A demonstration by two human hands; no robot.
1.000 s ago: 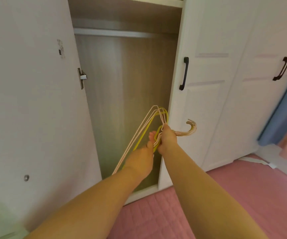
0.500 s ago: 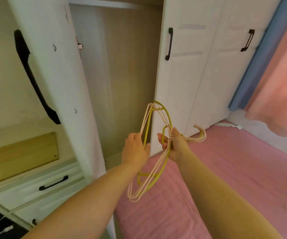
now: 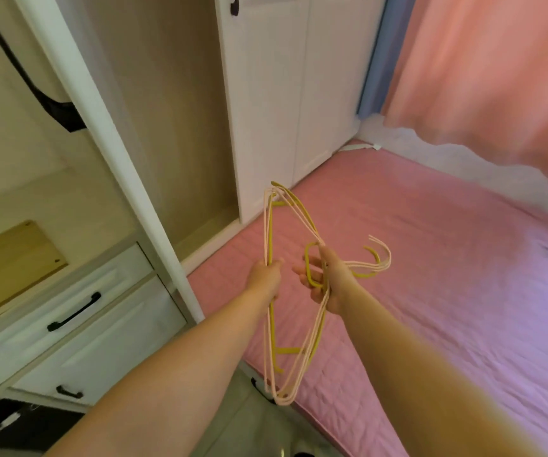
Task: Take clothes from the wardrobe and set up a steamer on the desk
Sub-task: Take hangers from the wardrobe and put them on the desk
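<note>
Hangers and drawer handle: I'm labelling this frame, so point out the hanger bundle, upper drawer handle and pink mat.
hanger bundle [image 3: 299, 212]: head view, upper shoulder wires.
upper drawer handle [image 3: 74, 312]: head view, bar's middle.
pink mat [image 3: 430, 275]: head view, bare middle.

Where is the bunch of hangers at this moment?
In the head view, the bunch of hangers is at the centre, held by both the left hand and the right hand, above the pink bed cover before the open wardrobe.
</note>
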